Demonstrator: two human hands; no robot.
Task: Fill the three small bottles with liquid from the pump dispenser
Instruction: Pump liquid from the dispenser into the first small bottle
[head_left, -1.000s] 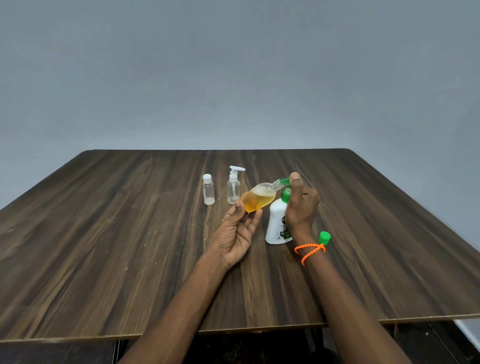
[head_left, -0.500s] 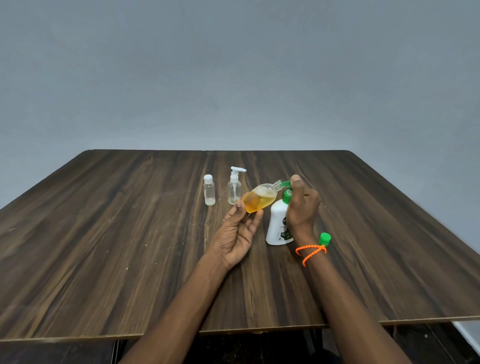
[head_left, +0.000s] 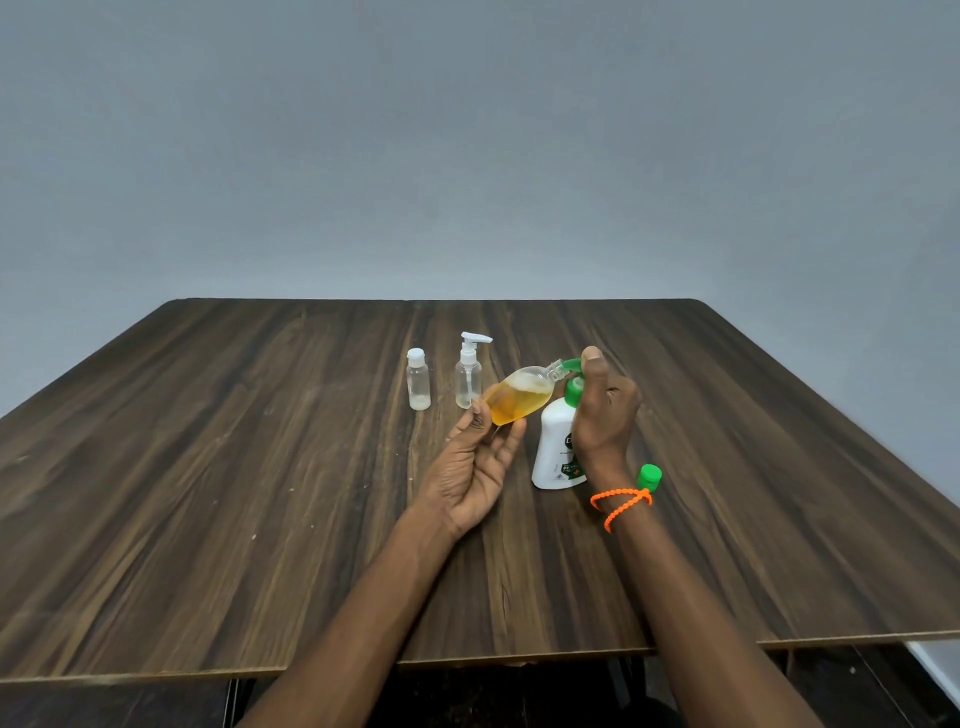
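My left hand (head_left: 475, 467) holds a small clear bottle (head_left: 519, 397) about half full of amber liquid, tilted with its open neck against the green pump nozzle. The white pump dispenser (head_left: 553, 449) stands upright on the table. My right hand (head_left: 605, 410) is wrapped around its top, one finger resting on the green pump head. Two more small clear bottles stand behind to the left: one with a white cap (head_left: 418, 387), one with a white pump top (head_left: 469, 371). Both look nearly empty.
A loose green cap (head_left: 649, 477) lies on the dark wooden table (head_left: 234, 493) just right of my right wrist, which wears an orange beaded band. The table's front edge runs close to my forearms. A plain grey wall rises behind.
Hardly anything has moved; both hands keep the same hold on the tilted bottle and the dispenser.
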